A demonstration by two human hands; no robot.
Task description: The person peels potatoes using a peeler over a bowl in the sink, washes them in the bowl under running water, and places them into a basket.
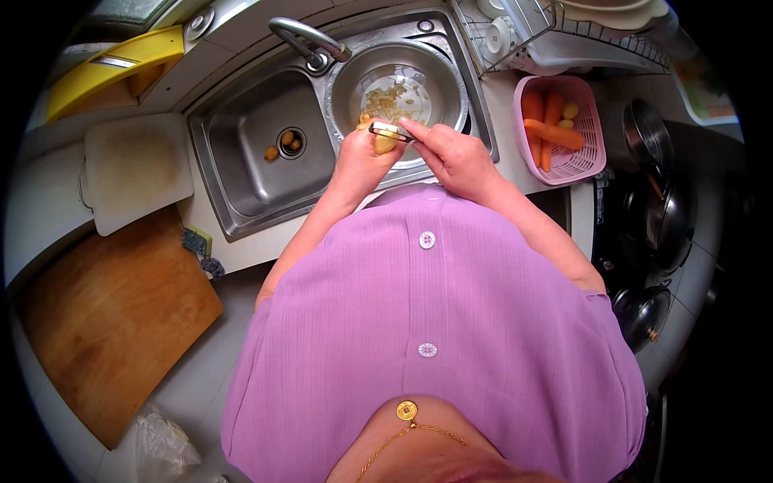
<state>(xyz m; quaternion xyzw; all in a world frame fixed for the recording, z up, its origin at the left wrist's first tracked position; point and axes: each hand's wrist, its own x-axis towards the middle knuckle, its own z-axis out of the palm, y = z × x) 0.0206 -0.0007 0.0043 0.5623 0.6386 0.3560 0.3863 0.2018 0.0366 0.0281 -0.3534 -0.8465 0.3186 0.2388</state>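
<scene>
Left hand point(366, 165) clamped round a yellowish potato point(386, 146); its fingers cover much of it, so full shape can't be read. Potato sits over the near rim of the steel basin, pale and wet-looking where exposed. Right hand point(460, 161) closed on a peeler point(392, 133), index finger stretched forward; handle mostly hidden in the grip, dark narrow head against the potato. Exact blade contact too small to tell.

Basin point(457, 71): round, shiny metal, set in the right sink bowl, near edge partly blocked by the hands. Inside, thin curled peelings point(388, 98) in a loose heap; glare blurs the bottom. Left sink bowl point(233, 149): brushed steel, rounded corners, small brownish-yellow lumps point(271, 153) at and beside the drain, identity unclear. Curved metal faucet point(310, 36) behind.

Right: pink slotted plastic basket point(597, 157) on the worktop point(515, 105), smooth orange carrots point(557, 134) crossing each other, plus round pale-yellow pieces point(570, 110), partly covered. Wire rack point(564, 40) above, cut off by the frame edge. Dark glossy pans point(672, 217) farther right, sunk in shadow.

Left: scuffed off-white board point(137, 173), larger grained wooden panel point(113, 314), crumpled translucent bag point(165, 443), contents unreadable.
</scene>
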